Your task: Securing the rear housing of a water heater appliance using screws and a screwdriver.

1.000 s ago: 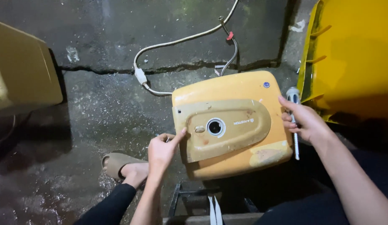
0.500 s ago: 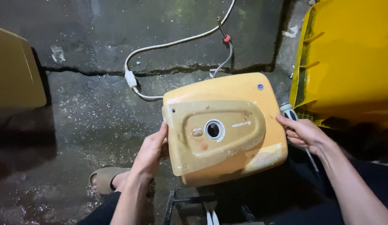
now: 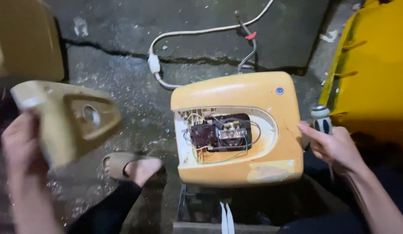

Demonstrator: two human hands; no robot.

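2 pieces now, and well apart: the yellowed cover panel [image 3: 65, 119] is up in the air at the left, gripped by the left hand [image 3: 19, 147], fingers curled shut round its near edge, though the blur hides the exact grip. Out to the right sits the yellow water heater [image 3: 238, 130], lying face up on a dark metal stand [image 3: 197, 208], its oval opening bare. Inside that opening, a dark control block [image 3: 219, 132] with thin wires, green and white among them, looping loose around it.

Over at the heater's right edge, the right hand [image 3: 333, 147] has its fingers wrapped round a screwdriver [image 3: 321, 121], grey handle poking up, forefinger stretched out to touch the casing. A white power cord [image 3: 197, 34] trails away across the cracked concrete floor [image 3: 123, 73]. Below the panel, a foot in a tan sandal [image 3: 128, 167]. Big yellow bin [image 3: 375, 73] on the right.

Risks, as I judge them: those exposed wires could snag or pull free if the screwdriver tip strays in. I cannot tell whether the cord is plugged in; if it is live, a touch inside means shock. And the panel, held by 1 edge, could slip onto that foot.
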